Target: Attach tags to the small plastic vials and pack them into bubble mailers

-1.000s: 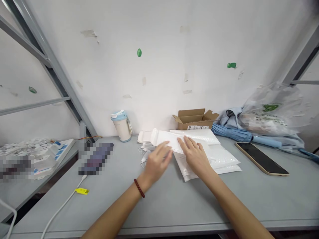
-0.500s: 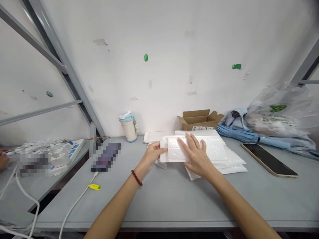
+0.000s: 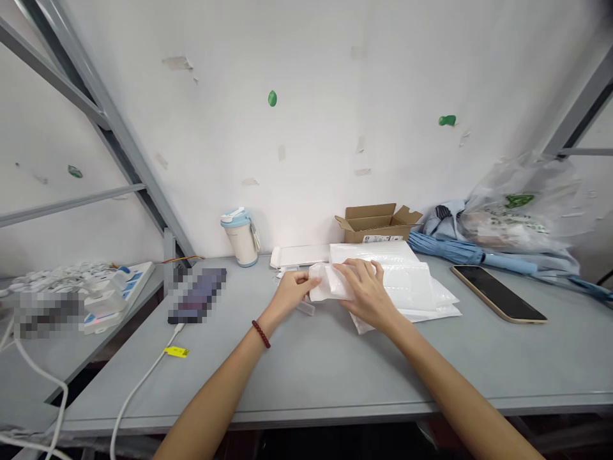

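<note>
A white padded bubble mailer (image 3: 328, 282) is held by both hands above the middle of the desk. My left hand (image 3: 292, 291) pinches its left end between thumb and fingers. Across its front lies my right hand (image 3: 366, 291), with the fingers bent over the upper edge and the thumb low; the mailer looks creased near those fingers. Behind and under it rest more white mailers (image 3: 443, 305), partly hidden. A flat white box (image 3: 301, 255) lies behind my left hand, and a small clear plastic piece (image 3: 305, 309) sits just below that hand.
An open cardboard box (image 3: 378, 220) stands against the wall, beside a blue umbrella (image 3: 445, 248) and a clear plastic bag (image 3: 527, 198). A phone (image 3: 498, 294) lies at right. At left are a tumbler (image 3: 241, 237), a blurred phone (image 3: 198, 295) on a white cable (image 3: 143, 377), and a power strip (image 3: 129, 297).
My right hand has shifted left along the mailer and its fingers have curled inward. The mailer's left part has gone from flat to creased. The whole view has also shifted slightly.
</note>
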`<state>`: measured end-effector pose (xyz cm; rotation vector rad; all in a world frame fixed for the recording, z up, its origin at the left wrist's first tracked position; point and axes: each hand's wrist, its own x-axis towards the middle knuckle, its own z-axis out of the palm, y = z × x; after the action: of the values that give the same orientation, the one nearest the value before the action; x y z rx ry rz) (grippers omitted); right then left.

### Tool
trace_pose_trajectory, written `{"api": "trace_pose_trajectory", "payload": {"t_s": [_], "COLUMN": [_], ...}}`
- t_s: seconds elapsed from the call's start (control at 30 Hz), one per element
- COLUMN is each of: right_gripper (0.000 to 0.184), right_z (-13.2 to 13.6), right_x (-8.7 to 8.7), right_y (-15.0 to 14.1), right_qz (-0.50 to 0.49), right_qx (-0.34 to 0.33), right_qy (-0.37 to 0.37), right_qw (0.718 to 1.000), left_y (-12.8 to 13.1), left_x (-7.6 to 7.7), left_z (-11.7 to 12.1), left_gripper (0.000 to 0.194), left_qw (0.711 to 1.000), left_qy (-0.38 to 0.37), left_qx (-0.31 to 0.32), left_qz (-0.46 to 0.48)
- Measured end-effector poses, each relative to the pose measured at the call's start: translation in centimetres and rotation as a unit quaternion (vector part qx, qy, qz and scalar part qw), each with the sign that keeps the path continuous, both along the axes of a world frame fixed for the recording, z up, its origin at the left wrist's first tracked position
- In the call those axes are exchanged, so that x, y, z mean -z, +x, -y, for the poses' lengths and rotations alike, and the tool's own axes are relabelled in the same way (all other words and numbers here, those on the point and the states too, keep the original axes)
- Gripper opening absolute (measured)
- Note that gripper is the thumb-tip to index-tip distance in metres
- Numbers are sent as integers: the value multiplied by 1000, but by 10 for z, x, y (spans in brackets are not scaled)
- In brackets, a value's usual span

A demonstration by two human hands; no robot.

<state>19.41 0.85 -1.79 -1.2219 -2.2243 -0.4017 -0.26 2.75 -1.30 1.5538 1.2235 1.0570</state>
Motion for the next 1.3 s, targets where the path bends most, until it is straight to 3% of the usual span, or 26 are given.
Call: {"api": "trace_pose_trajectory", "payload": {"t_s": [0.13,0.2,0.3,0.37,0.43,0.57,0.67,0.87,1.0,1.1,1.23,1.3], "right_gripper": [50,49,46,45,45,48,52,51,50,51,51,50], "right_z": [-7,-10,-13,-14,-15,-16,-15,-12,-12,-11,-9,-8], "right_x": [2,2,2,2,3,7,9,10,8,7,6,6], "right_y": [8,13,16,17,17,16,14,12,12,11,8,6], "right_qz": [-28,-57,-105,-128,-141,-123,-75,-40,-46,-42,-38,-45], "right_qx": [21,28,26,26,28,35,41,34,24,17,-4,-17], "right_qy": [3,0,-27,-50,-65,-82,-85,-81,-83,-96,-118,-125], "right_qw": [999,998,994,990,987,988,993,995,995,994,992,991], "left_y": [-29,-47,-64,-66,-61,-43,-37,-46,-49,-41,-18,-7], "left_x": [-13,-22,-32,-33,-28,-14,-9,-27,-35,-28,-11,-6], "left_z": [-9,-8,-4,-1,0,-1,-1,4,7,6,7,9], "left_gripper": [27,22,25,36,43,31,26,29,32,33,31,30], "left_qw": [996,992,982,955,930,915,908,937,970,978,984,979], "left_qy": [22,11,-60,-126,-161,-70,-19,5,9,16,104,142], "left_qx": [-64,-63,71,174,222,188,189,214,184,163,60,41], "left_qz": [-60,-105,-167,-205,-246,-350,-373,-274,-159,-131,-134,-144]}}
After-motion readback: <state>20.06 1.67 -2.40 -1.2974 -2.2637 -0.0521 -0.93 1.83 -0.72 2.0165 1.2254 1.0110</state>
